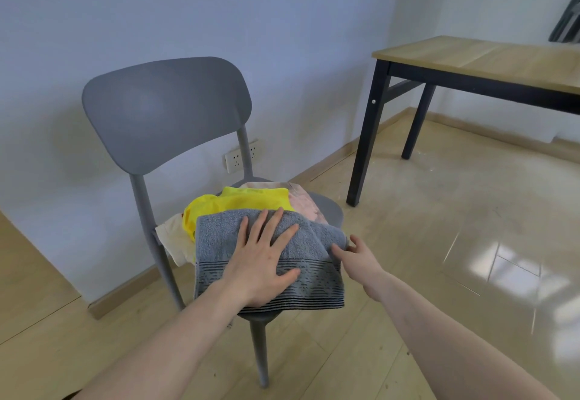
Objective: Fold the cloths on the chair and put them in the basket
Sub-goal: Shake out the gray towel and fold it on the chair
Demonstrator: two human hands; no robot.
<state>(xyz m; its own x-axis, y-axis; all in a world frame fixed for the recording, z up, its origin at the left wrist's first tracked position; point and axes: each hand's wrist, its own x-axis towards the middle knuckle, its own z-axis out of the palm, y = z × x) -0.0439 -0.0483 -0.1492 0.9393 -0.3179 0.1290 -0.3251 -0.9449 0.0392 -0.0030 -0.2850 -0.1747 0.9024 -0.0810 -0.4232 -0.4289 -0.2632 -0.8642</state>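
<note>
Two bare hands on a grey towel at the front of a grey chair.
The left hand [262, 256] presses flat, fingers spread, on the grey towel [219, 242]; the right hand [356, 255] pinches its right edge. Yellow cloth [238, 200] and pink cloth [303, 203] lie behind, toward the chair [166, 110] back.

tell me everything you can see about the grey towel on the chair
The grey towel looks like soft terry cloth, with a band of dark stripes and a woven pattern near its front edge. It lies folded on the front of the grey chair seat, on top of the other cloths, its striped end hanging over the seat's front. The left hand presses flat on it with spread fingers; the right hand pinches its right edge.
</note>
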